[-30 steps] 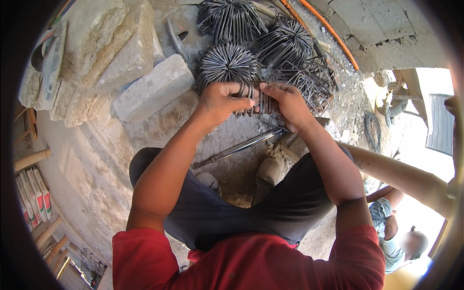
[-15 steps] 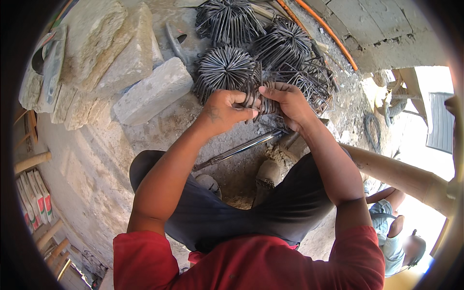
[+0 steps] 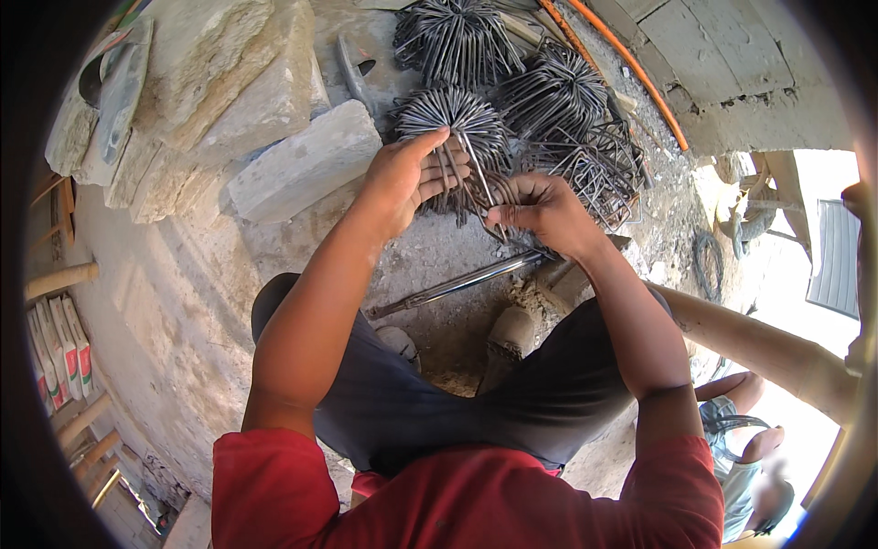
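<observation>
Left hand [image 3: 395, 188], thumb apart, is cradling bent rods [image 3: 478, 170] on loose fingers, right hand [image 3: 546, 210] is pinching more, well inside the floor's [image 3: 395, 263] wall-side edge; crossed rods are possibly risking snagging and slipping.

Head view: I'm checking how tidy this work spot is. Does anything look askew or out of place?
Yes, the loose pile of bent metal rods, just beyond the right hand. Its pieces cross at all angles in a tangle, whereas the three bundles nearby are fanned out neatly.
</observation>
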{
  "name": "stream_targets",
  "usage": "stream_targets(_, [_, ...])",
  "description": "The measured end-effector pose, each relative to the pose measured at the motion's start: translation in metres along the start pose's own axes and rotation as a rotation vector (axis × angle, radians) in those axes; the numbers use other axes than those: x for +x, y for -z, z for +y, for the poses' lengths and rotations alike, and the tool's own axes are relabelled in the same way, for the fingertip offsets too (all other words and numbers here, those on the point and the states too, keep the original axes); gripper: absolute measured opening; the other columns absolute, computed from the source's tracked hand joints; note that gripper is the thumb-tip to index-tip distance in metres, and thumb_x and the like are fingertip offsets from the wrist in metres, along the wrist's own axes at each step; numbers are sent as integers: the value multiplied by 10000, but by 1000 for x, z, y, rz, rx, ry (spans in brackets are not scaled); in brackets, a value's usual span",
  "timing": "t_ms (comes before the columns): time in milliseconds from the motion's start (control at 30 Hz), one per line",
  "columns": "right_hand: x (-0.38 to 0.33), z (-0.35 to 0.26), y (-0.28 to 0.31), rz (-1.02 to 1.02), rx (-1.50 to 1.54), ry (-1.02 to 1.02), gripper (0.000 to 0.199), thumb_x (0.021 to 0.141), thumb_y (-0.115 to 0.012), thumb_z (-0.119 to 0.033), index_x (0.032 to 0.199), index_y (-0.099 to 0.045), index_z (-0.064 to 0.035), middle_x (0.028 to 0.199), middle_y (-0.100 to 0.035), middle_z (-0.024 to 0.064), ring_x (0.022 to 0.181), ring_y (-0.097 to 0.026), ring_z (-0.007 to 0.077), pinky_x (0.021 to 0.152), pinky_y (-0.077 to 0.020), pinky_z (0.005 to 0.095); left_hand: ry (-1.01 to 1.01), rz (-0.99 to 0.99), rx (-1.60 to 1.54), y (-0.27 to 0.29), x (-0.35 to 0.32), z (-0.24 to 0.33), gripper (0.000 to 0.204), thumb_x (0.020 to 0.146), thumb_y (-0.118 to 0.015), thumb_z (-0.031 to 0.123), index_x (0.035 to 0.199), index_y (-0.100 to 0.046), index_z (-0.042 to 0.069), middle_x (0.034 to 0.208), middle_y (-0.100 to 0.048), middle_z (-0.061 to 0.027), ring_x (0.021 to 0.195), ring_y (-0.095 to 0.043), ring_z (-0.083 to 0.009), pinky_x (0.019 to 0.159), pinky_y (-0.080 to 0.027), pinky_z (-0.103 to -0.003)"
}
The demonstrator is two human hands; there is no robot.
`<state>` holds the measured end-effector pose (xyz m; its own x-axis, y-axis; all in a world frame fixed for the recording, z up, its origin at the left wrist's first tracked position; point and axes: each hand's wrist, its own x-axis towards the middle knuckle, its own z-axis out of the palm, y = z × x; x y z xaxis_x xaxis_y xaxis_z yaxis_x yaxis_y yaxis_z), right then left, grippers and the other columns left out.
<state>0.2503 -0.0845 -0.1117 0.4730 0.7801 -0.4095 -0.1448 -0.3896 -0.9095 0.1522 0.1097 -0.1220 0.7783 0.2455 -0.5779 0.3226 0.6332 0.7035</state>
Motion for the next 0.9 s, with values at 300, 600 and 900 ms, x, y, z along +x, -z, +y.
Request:
stream_targets(300, [-2,-2,-1,-68,14,-20,76,825,-709,-11,898,-693,0,815,-704,60,748,-627,96,695,-488,252,-30,22,98,0,-3,1,422,917,-638,389,1083,-623,1,973,-688,-123,887,-677,-201,814,-531,-313])
stream_targets(600, [-1,3,2,-72,-23,-37,89,815,-744,-43,872,-691,1,757,-670,16,704,-600,79,651,-464,247,-34,52,115,-1,-2,1,429,889,-677,407,1027,-648,2,937,-687,-119,847,-676,-198,792,-538,-300])
stream_targets(900, [0,0,-3,-38,-57,-67,71,844,-722,-70,875,-699,-11,768,-671,46,686,-587,98,654,-463,265,-42,2,207,1,-5,3,307,844,-688,284,989,-664,14,858,-679,-83,769,-661,-165,709,-506,-264])
